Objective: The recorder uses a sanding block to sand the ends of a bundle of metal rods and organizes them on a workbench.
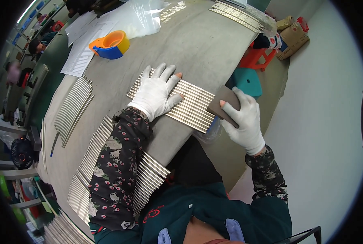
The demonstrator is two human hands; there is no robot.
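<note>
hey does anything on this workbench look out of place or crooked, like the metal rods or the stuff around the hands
Nothing much stands out. The left hand lies flat on a tidy row of metal rods, and the right hand holds a brown pad at their ends. One small thing: that row's ends overhang the table edge slightly.
</note>
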